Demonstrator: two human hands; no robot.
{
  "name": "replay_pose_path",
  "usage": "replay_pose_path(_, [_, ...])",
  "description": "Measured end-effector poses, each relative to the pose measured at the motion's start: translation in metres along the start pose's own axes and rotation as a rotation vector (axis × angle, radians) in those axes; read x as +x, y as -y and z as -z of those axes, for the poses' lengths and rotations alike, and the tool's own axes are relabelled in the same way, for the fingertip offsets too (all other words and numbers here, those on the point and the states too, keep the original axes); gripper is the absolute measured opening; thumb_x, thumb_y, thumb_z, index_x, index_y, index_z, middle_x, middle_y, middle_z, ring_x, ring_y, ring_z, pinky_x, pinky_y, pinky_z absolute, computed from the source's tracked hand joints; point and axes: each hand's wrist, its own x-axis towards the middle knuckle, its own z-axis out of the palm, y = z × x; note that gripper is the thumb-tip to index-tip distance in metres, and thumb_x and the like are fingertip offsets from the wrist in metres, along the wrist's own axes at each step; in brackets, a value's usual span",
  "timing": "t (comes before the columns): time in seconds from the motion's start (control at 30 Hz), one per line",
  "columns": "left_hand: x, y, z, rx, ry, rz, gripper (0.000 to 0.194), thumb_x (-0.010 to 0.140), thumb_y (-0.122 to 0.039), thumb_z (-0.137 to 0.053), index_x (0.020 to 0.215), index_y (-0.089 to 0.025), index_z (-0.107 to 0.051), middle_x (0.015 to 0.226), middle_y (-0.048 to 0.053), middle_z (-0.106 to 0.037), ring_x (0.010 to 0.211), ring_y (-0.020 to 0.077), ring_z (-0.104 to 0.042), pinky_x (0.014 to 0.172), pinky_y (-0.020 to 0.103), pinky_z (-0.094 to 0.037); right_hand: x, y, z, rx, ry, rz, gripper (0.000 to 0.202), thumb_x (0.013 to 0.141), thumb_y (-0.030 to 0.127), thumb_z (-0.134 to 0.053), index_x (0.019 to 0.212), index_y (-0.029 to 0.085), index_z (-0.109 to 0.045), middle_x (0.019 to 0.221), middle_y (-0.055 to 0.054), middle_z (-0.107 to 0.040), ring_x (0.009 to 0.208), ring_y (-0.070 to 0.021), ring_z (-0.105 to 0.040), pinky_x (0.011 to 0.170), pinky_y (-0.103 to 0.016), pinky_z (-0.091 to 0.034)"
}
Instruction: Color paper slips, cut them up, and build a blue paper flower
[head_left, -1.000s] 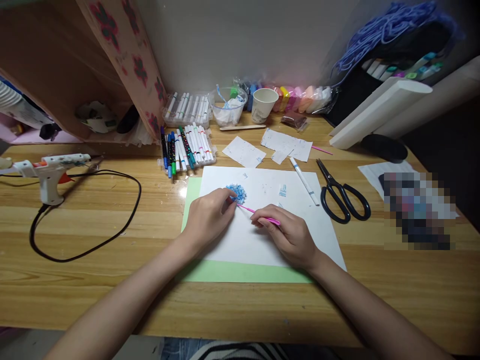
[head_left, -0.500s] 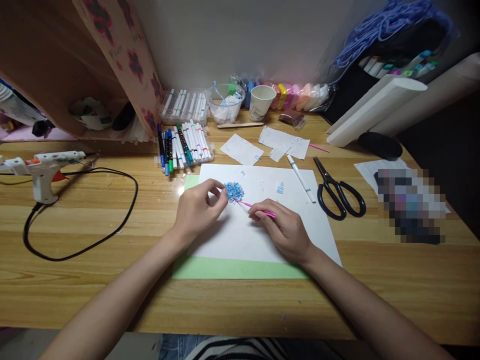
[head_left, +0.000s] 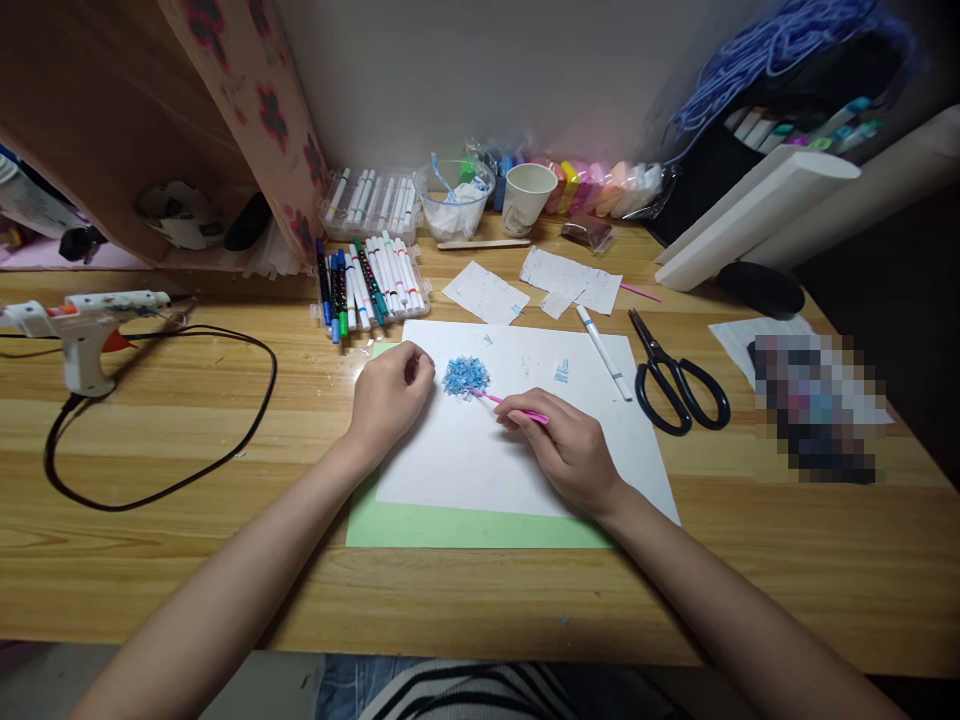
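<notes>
Here the right hand (head_left: 564, 445) grasps a slim bright-pink rod (head_left: 535, 416), its middle hidden in the grip and its tip hard to make out against the round mound of blue-and-white scraps (head_left: 466, 376) just right of the curled left hand (head_left: 391, 398), whose hidden palm I cannot tell is holding anything.

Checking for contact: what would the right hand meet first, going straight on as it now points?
Likely the blue scraps; the pink tool in the right hand seems at their near edge, though contact is unclear.
</notes>
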Motion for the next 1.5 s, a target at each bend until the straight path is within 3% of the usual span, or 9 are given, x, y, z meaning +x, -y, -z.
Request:
replay_pose_path(0.17, [0.000, -0.001, 0.000, 0.026, 0.024, -0.008, 0.016, 0.084, -0.021, -0.047, 0.075, -0.018, -0.060, 0.068, 0.001, -0.061, 0.061, 0.0140, -0.052, 0.059, 0.026, -0.034, 0.011, -0.001, 0.001, -0.110, -0.056, 0.097, 0.012, 0.093, 0.017, -0.050, 0.093, 0.016, -0.062, 0.082, -0.007, -0.067, 0.077, -0.0165, -0.062, 0.069, -0.029, -0.050])
replay_pose_path(0.37, [0.000, -0.002, 0.002, 0.031, 0.040, -0.010, 0.016, 0.084, -0.021, -0.046, 0.076, -0.018, -0.059, 0.069, 0.002, -0.061, 0.063, 0.0148, -0.053, 0.060, 0.026, -0.036, 0.026, 0.003, -0.002, -0.181, -0.021, 0.165, 0.020, 0.095, 0.024, -0.046, 0.089, 0.018, -0.064, 0.078, -0.007, -0.068, 0.075, -0.0175, -0.061, 0.068, -0.031, -0.050])
replay_pose_path(0.7, [0.000, -0.002, 0.001, 0.034, 0.036, -0.019, 0.015, 0.084, -0.021, -0.046, 0.075, -0.018, -0.058, 0.068, 0.001, -0.059, 0.061, 0.0142, -0.051, 0.058, 0.027, -0.034, 0.027, 0.004, -0.004, -0.088, -0.099, -0.002, 0.018, 0.094, 0.025, -0.048, 0.085, 0.019, -0.062, 0.078, -0.003, -0.065, 0.070, -0.0141, -0.060, 0.065, -0.027, -0.046])
replay_pose_path(0.97, [0.000, -0.002, 0.001, 0.040, 0.033, -0.026, 0.014, 0.084, -0.021, -0.046, 0.075, -0.018, -0.057, 0.067, 0.001, -0.058, 0.061, 0.0143, -0.051, 0.058, 0.027, -0.033, 0.026, 0.002, -0.004, -0.149, -0.051, 0.084, 0.020, 0.096, 0.025, -0.045, 0.087, 0.020, -0.062, 0.077, -0.004, -0.066, 0.073, -0.0161, -0.061, 0.067, -0.030, -0.047])
replay_pose_path(1.3, [-0.001, -0.002, 0.001, 0.032, 0.035, -0.021, 0.014, 0.084, -0.020, -0.046, 0.075, -0.019, -0.058, 0.069, 0.001, -0.061, 0.062, 0.0146, -0.052, 0.058, 0.027, -0.033, 0.024, 0.000, -0.010, -0.168, -0.183, -0.006, 0.021, 0.095, 0.026, -0.046, 0.087, 0.020, -0.064, 0.078, -0.004, -0.069, 0.073, -0.0155, -0.065, 0.066, -0.028, -0.049])
replay_pose_path(1.5, [-0.001, -0.002, 0.001, 0.032, 0.033, -0.027, 0.014, 0.083, -0.020, -0.046, 0.075, -0.018, -0.057, 0.069, 0.001, -0.061, 0.062, 0.0147, -0.052, 0.058, 0.027, -0.033, 0.026, 0.004, -0.010, -0.253, -0.075, 0.159, 0.016, 0.093, 0.023, -0.051, 0.085, 0.019, -0.065, 0.075, -0.006, -0.070, 0.070, -0.0172, -0.063, 0.066, -0.031, -0.050])
